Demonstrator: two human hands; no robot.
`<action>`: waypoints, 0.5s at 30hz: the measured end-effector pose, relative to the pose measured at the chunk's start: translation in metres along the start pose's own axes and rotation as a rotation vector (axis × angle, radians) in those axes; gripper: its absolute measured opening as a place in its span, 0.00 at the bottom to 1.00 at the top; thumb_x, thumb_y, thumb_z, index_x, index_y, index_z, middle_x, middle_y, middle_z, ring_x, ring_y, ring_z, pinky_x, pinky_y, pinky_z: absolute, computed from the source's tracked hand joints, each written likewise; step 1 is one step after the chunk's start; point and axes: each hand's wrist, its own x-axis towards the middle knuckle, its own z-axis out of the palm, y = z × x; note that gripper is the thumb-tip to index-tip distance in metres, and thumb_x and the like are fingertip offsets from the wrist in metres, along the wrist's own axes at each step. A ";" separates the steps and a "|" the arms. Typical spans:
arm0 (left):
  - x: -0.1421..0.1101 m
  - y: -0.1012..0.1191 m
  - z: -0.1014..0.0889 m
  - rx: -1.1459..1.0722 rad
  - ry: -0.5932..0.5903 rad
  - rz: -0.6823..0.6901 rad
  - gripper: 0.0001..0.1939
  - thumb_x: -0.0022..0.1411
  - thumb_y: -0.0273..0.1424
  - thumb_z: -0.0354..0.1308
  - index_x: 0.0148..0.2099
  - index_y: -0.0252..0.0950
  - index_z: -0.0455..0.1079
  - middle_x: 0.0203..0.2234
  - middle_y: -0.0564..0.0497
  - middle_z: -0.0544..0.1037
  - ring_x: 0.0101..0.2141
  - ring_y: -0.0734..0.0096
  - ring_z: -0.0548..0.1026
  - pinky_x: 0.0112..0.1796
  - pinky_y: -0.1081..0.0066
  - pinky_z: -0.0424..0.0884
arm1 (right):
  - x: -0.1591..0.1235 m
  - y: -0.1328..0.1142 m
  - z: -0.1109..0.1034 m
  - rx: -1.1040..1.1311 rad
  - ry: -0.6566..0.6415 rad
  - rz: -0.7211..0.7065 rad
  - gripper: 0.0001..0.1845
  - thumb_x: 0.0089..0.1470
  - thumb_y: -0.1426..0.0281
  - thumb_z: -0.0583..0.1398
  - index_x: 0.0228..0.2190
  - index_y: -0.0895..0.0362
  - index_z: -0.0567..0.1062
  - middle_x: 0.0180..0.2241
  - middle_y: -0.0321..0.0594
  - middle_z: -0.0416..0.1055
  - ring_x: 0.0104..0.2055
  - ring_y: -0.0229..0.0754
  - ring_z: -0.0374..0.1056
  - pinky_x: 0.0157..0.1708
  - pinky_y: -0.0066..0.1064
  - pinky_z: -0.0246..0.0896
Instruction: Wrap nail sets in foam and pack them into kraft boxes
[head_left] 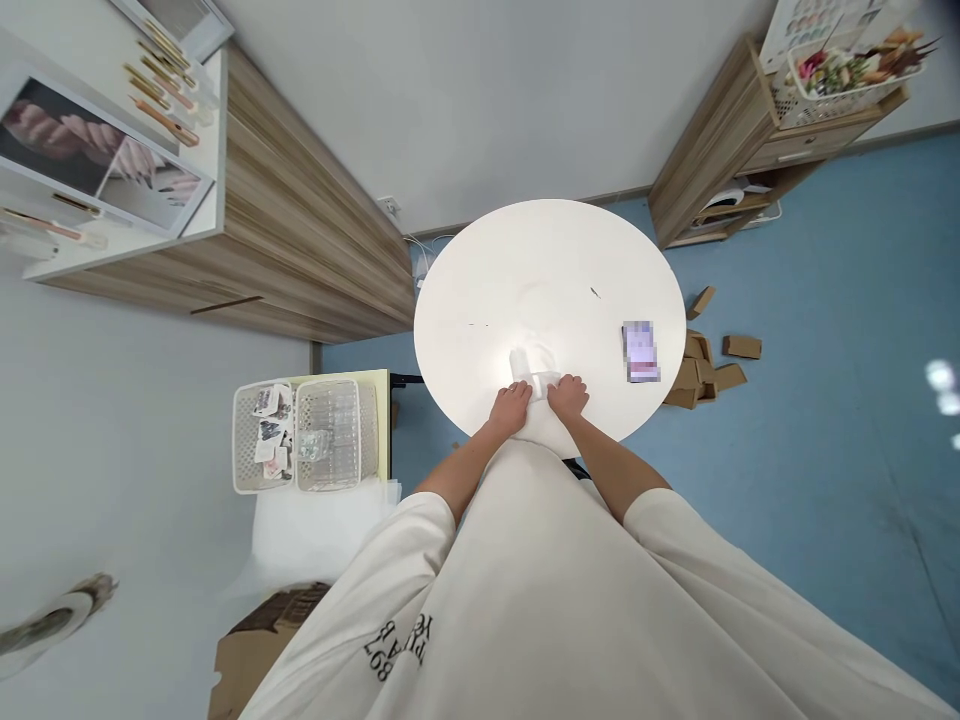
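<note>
Close to my body, at the near edge of the round white table [480,270], lies a piece of translucent white wrapping [538,383]. It looks like thin plastic or foam film, folded in strips; whether anything is inside it I cannot make out. My left hand [511,408] grips the wrapping's left side with fingers bent. On its right side, my right hand [568,397] has its fingers closed at the edge of the same film. A phone [640,352] with a lit, blurred screen rests on the table to the right of my hands.
Brown cardboard boxes [694,372] lie on the blue floor right of the table. White baskets [328,435] with cards and clear packs stand on the left. Wooden cabinets stand behind on the left [300,210] and right [720,140]. A large carton [259,655] is at lower left.
</note>
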 end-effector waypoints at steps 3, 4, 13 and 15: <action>-0.003 -0.005 -0.001 0.002 -0.009 0.032 0.31 0.61 0.21 0.49 0.66 0.36 0.57 0.67 0.41 0.59 0.65 0.57 0.58 0.58 0.58 0.59 | 0.003 -0.003 -0.003 0.043 -0.028 0.054 0.16 0.58 0.63 0.58 0.46 0.56 0.68 0.49 0.55 0.69 0.53 0.58 0.66 0.50 0.48 0.61; -0.004 -0.007 0.000 0.001 -0.015 0.040 0.32 0.61 0.21 0.49 0.67 0.36 0.56 0.68 0.41 0.57 0.66 0.57 0.57 0.59 0.58 0.58 | 0.003 -0.003 -0.005 0.079 -0.050 0.070 0.17 0.57 0.64 0.58 0.47 0.56 0.67 0.48 0.53 0.71 0.51 0.56 0.67 0.49 0.46 0.61; -0.010 -0.021 0.004 -0.101 -0.031 0.070 0.34 0.62 0.24 0.50 0.70 0.37 0.55 0.71 0.41 0.52 0.68 0.52 0.53 0.63 0.53 0.52 | -0.006 0.007 -0.020 0.265 -0.089 -0.051 0.05 0.54 0.66 0.59 0.33 0.53 0.70 0.34 0.38 0.73 0.37 0.43 0.69 0.38 0.31 0.61; -0.009 -0.023 0.004 -0.143 -0.028 0.057 0.33 0.62 0.24 0.50 0.69 0.38 0.56 0.71 0.42 0.51 0.67 0.52 0.54 0.63 0.52 0.52 | -0.010 0.001 -0.021 0.257 -0.071 -0.124 0.03 0.53 0.67 0.59 0.30 0.53 0.70 0.34 0.37 0.74 0.37 0.42 0.68 0.39 0.31 0.61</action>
